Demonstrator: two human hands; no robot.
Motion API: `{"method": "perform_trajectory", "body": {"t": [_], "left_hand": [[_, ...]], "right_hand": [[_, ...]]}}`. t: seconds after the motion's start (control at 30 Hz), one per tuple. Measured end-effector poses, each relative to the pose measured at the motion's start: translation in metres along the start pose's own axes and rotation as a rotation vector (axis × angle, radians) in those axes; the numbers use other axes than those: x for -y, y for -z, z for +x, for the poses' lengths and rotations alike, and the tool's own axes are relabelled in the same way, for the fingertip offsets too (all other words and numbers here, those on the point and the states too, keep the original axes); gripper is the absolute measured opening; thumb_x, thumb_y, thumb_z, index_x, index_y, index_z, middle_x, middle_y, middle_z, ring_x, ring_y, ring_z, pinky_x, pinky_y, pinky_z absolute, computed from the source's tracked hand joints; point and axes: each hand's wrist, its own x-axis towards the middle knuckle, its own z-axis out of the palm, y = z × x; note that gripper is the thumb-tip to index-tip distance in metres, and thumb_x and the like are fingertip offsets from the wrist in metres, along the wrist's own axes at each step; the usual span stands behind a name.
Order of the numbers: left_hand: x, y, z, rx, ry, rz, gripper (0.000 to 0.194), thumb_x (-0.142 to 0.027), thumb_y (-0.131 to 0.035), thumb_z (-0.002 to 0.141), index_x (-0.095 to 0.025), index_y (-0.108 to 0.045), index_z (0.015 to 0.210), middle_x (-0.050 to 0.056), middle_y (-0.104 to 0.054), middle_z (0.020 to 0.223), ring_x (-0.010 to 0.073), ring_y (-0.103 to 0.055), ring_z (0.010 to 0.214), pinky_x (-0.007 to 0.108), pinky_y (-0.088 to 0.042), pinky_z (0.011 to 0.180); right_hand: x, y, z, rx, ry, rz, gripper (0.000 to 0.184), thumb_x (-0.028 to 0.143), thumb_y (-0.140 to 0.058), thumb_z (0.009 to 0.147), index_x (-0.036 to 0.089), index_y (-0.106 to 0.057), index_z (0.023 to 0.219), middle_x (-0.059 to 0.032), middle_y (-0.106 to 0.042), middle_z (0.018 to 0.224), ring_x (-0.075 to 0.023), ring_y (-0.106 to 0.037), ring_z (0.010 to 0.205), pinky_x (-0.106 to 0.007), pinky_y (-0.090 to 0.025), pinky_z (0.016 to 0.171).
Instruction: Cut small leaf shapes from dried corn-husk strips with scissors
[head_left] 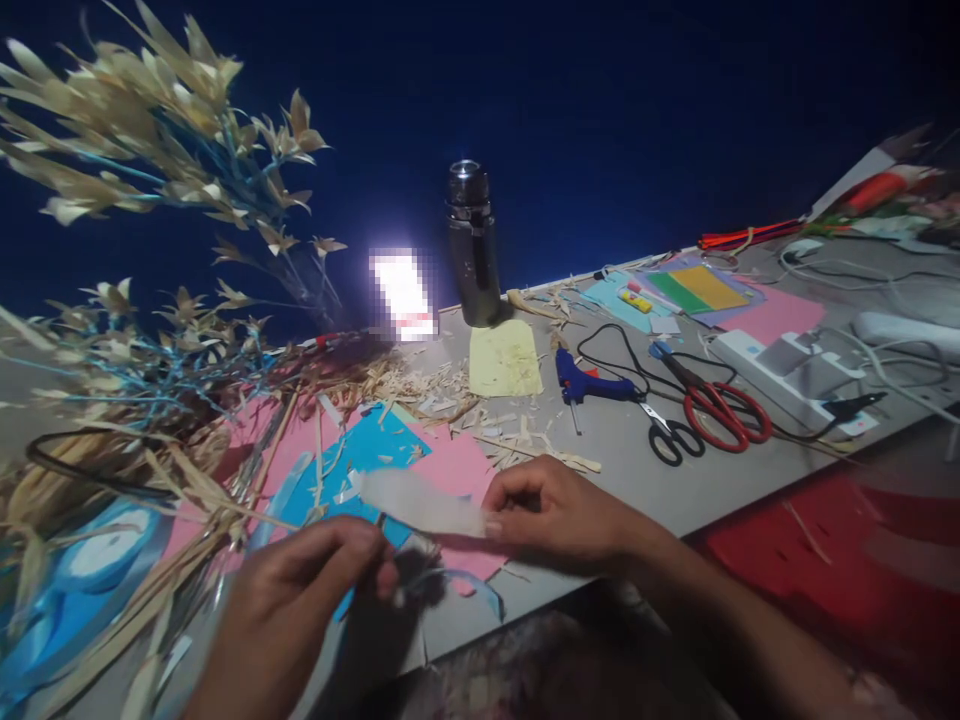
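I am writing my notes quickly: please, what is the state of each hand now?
Left hand: closed in a pinch; what it holds cannot be told clearly.
Right hand: closed, holding one end of the pale strip.

The left hand (322,570) and the right hand (551,505) are bare, as are both forearms (697,590), and blurred dark clothing (517,672) with mottled, faintly pinkish patches shows at the bottom centre of the frame.

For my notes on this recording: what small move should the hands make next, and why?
Perhaps bring the left hand up to the pale strip: the right hand pinches one end, while the other appears free, just above the left hand in this view.
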Motion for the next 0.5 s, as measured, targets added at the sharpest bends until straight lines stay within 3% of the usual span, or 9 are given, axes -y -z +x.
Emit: {"method": "perform_trajectory", "body": {"t": [0.03,0.07,0.13,0.23,0.3,0.5], "left_hand": [[-0.007,0.005,0.0,-0.098,-0.085,0.07,0.021,-0.04,-0.072,0.08,-0.024,-0.076,0.067,0.004,-0.072,0.071,0.0218,-0.065,0.073,0.027,-0.05,0.069],[-0.014,0.006,0.002,-0.096,-0.161,0.117,0.014,-0.039,-0.075,0.076,-0.027,-0.08,0.08,0.005,-0.076,0.085,0.0254,-0.067,0.086,0.029,-0.05,0.077],[-0.025,0.002,0.009,0.056,-0.215,0.148,0.023,-0.041,-0.079,0.07,-0.027,-0.082,0.089,0.007,-0.076,0.098,0.0295,-0.066,0.095,0.031,-0.05,0.083],[-0.03,-0.013,0.024,0.452,-0.02,0.026,0.021,-0.043,-0.076,0.075,-0.023,-0.077,0.072,0.005,-0.067,0.071,0.0208,-0.059,0.065,0.027,-0.046,0.06],[-0.026,-0.023,0.03,0.615,0.127,-0.121,0.025,-0.044,-0.075,0.077,-0.021,-0.072,0.068,0.002,-0.059,0.061,0.0157,-0.049,0.055,0.025,-0.037,0.052],[-0.017,-0.051,0.019,0.692,0.258,-0.298,0.029,-0.043,-0.082,0.066,-0.018,-0.07,0.064,0.001,-0.053,0.061,0.0156,-0.044,0.06,0.025,-0.035,0.056]], "right_hand": [[0.004,0.006,-0.002,0.083,0.001,-0.049,0.021,0.034,-0.072,0.083,0.013,-0.072,0.08,0.0044,-0.051,0.061,-0.0085,-0.041,0.057,-0.02,-0.027,0.05],[0.009,0.011,-0.003,0.15,0.016,-0.091,0.02,0.034,-0.071,0.084,0.014,-0.073,0.082,0.0053,-0.049,0.059,-0.0081,-0.039,0.055,-0.02,-0.026,0.049],[0.018,0.019,-0.004,0.234,0.077,-0.152,0.02,0.034,-0.07,0.085,0.015,-0.074,0.083,0.0063,-0.047,0.058,-0.0077,-0.038,0.054,-0.02,-0.026,0.049],[0.027,0.026,-0.005,0.242,0.128,-0.171,0.019,0.034,-0.07,0.086,0.016,-0.075,0.082,0.0056,-0.053,0.06,-0.0084,-0.043,0.056,-0.019,-0.03,0.051],[0.028,0.029,-0.008,0.211,0.113,-0.14,0.019,0.034,-0.071,0.084,0.016,-0.074,0.081,0.0045,-0.058,0.062,-0.009,-0.046,0.057,-0.019,-0.033,0.052],[0.017,0.031,-0.016,0.185,0.044,-0.023,0.021,0.035,-0.074,0.08,0.016,-0.07,0.075,0.0058,-0.057,0.059,-0.0079,-0.047,0.056,-0.018,-0.034,0.052]]}}
